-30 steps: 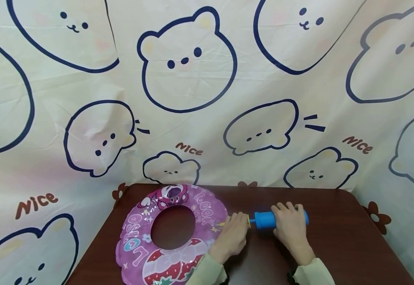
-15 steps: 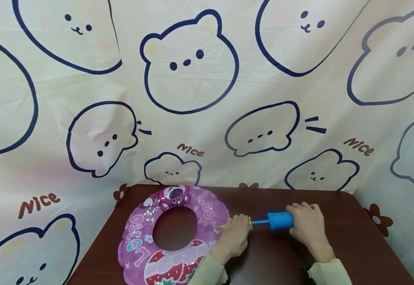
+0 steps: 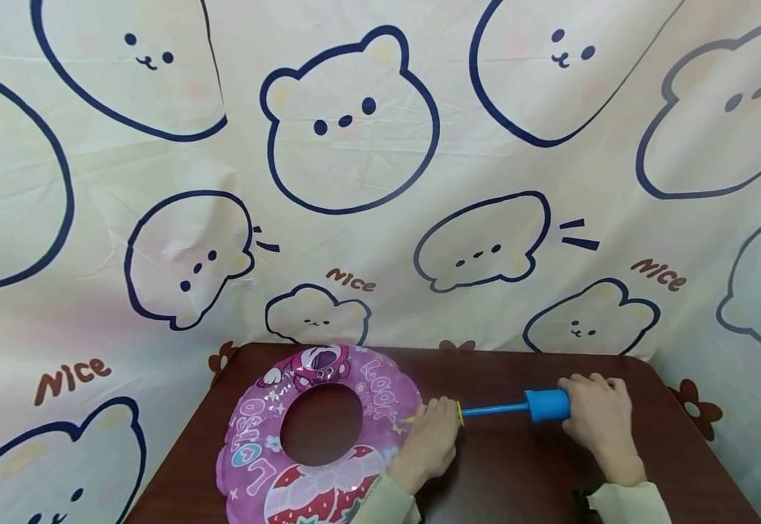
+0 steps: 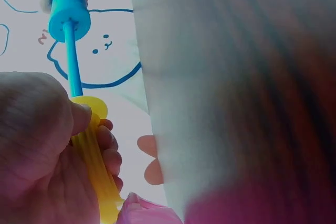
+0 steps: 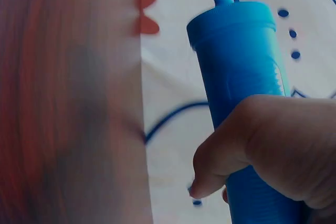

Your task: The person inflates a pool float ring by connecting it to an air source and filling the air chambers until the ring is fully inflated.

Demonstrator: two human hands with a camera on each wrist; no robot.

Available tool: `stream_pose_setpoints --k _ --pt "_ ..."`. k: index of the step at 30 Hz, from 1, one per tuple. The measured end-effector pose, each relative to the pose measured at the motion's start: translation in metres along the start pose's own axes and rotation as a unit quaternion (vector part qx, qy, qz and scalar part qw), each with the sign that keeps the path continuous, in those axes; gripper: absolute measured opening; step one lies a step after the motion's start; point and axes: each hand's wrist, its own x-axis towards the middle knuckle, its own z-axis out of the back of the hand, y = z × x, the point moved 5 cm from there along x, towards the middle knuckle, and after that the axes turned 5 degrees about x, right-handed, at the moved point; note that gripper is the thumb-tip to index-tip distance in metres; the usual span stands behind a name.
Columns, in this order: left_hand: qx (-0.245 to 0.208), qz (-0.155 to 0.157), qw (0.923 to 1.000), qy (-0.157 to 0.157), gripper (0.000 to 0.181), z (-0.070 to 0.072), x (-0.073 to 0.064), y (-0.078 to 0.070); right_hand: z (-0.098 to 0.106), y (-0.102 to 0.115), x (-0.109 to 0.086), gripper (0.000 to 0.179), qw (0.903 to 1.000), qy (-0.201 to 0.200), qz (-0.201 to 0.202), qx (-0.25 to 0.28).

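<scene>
A purple inflatable swim ring with bear and strawberry prints lies on the left half of the table. Beside its right edge, my left hand grips the yellow end of a hand pump, fingers wrapped round it. In the left wrist view the yellow tip meets a pink fold of the ring; the exact joint is unclear. A thin blue rod runs from there to the pump's blue barrel. My right hand holds that barrel at its far end, the thumb curled over it in the right wrist view.
The dark brown table has its back edge against a cream curtain printed with bear outlines. Curtain also hangs along the left and right sides.
My right hand has moved right with the blue barrel, so a much longer stretch of rod shows. The left hand and the ring stay nearly in place.
</scene>
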Motion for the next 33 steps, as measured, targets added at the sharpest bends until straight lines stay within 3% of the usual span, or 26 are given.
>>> stream_pose_setpoints --k 4,10,19,24,29,33 --pt "0.019 -0.002 0.9998 -0.001 0.042 0.0 0.0 -0.002 -0.007 0.022 0.005 0.054 0.9995 -0.001 0.028 -0.015" --pt "0.03 -0.001 0.9996 -0.002 0.044 0.002 -0.001 -0.004 -0.018 0.057 0.007 0.055 0.997 -0.02 0.067 -0.033" --pt "0.044 -0.018 0.9988 -0.015 0.047 0.001 0.0 -0.01 -0.038 0.089 0.002 0.052 0.9984 0.002 0.051 -0.025" --pt "0.019 -0.011 0.9998 -0.004 0.035 0.0 0.002 -0.008 -0.038 0.078 0.003 0.05 0.9986 0.022 0.047 0.01" --pt "-0.007 0.005 0.9999 0.009 0.019 0.001 0.002 -0.001 -0.029 0.047 0.005 0.046 0.997 0.057 0.028 0.044" --pt "-0.012 0.007 0.9999 0.001 0.014 0.0 0.001 0.0 -0.019 0.021 0.004 0.044 0.9979 0.052 0.023 0.032"
